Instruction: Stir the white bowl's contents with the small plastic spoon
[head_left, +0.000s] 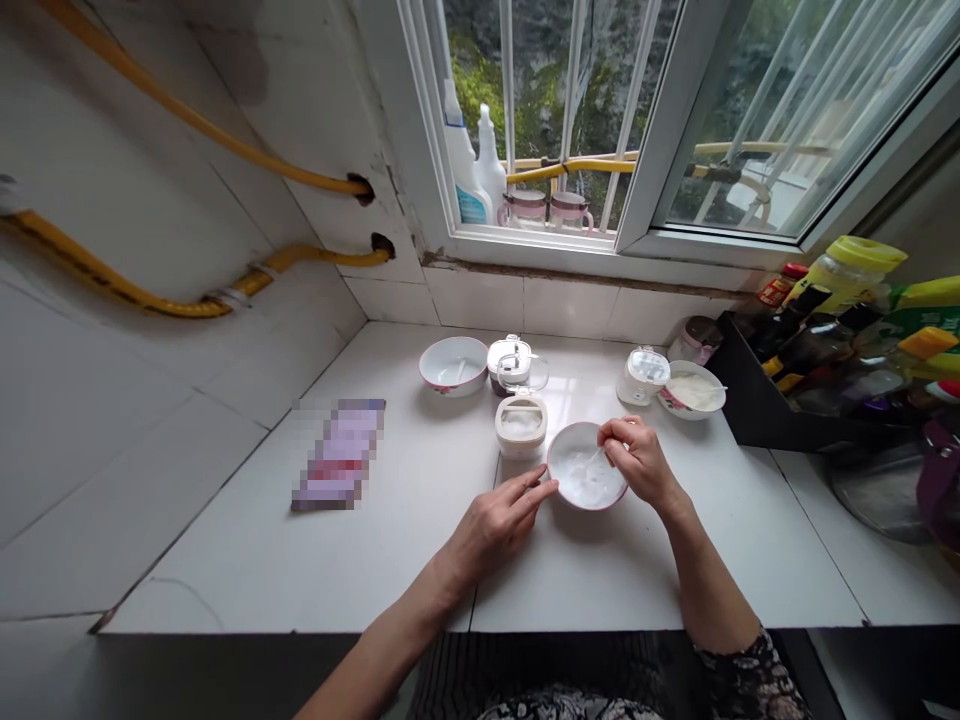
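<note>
My right hand point(637, 455) is closed in a pinch around the thin clear handle of a small spoon point(592, 461). The spoon slants down into a white bowl point(554, 488) with a pinkish rim, where a whitish, wet-looking substance lies. Stretched fingers of my left hand point(499, 520) touch the bowl's left rim; its thumb is mostly hidden. Just behind that hand stands a white seasoning jar point(520, 447) with white granules visible at its top. Another jar point(510, 366), with dark contents low down and its clear lid raised, is farther back.
A second bowl point(454, 390) sits at the back left. Toward the right are a lidded jar point(643, 377), a bowl of white powder point(691, 393) and a black bottle rack point(772, 420). A blurred purple packet point(345, 455) lies on the white counter point(240, 560) at left.
</note>
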